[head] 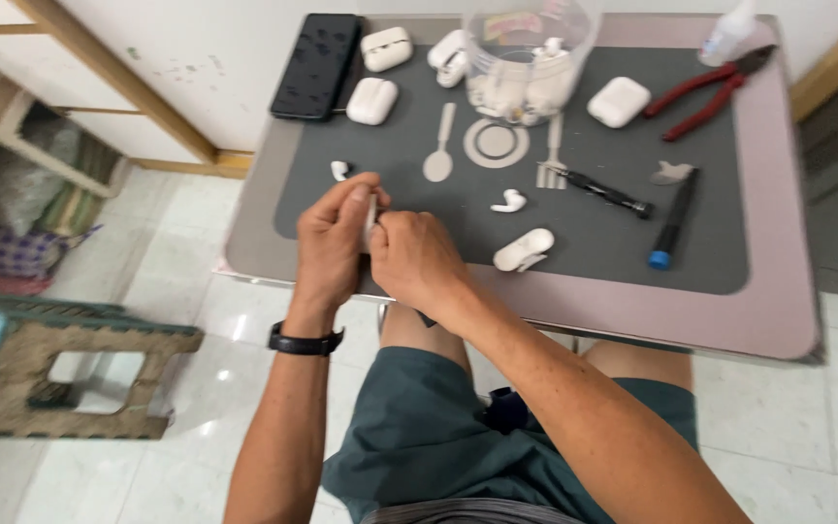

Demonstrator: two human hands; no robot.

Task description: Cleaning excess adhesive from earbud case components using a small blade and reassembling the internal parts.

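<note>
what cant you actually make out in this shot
Head view:
- Small white piece: mostly hidden between left hand and right hand; its kind is unclear.
- Clear tub: top cut off by the frame edge, contents blurred.
- White bottle: cut off by the top edge.

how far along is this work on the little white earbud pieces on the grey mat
Looks done: one small white earbud case lies open on the dark grey mat, with loose white earbuds beside it. In hand: the left hand and right hand pinch a small white piece, mostly hidden. Left: three closed white cases and a clear plastic tub of white parts sit untouched at the back.
</note>
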